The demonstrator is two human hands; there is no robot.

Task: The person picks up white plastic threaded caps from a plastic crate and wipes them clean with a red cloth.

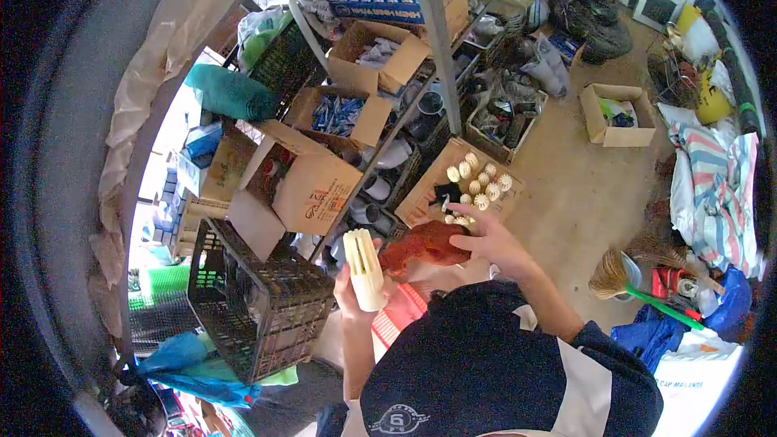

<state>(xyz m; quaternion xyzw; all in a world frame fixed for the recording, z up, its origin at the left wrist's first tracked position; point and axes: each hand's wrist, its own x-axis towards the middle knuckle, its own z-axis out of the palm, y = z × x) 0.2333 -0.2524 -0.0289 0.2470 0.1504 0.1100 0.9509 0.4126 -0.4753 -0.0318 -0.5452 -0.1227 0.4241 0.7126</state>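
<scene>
My left hand [350, 295] is wrapped round a cream slotted plastic cylinder [365, 269], held roughly upright with its long slits facing up. My right hand [491, 236] reaches forward with thumb and fingers apart, and nothing shows between them. Below it lies a reddish-brown object [427, 248], partly covered by the hand. Just past the fingertips, a flattened cardboard sheet [421, 194] carries several cream ribbed pieces [481, 201]. Among these sits a small black item [447, 193], close to my right index finger.
At the left stands a black plastic crate [267, 307] beside an open cardboard box [316, 194]. Shelves behind a metal post [435, 40] hold more boxes. A small open box [618, 116] rests on the floor; to the right lie a broom [611, 275] and striped sacks [704, 186].
</scene>
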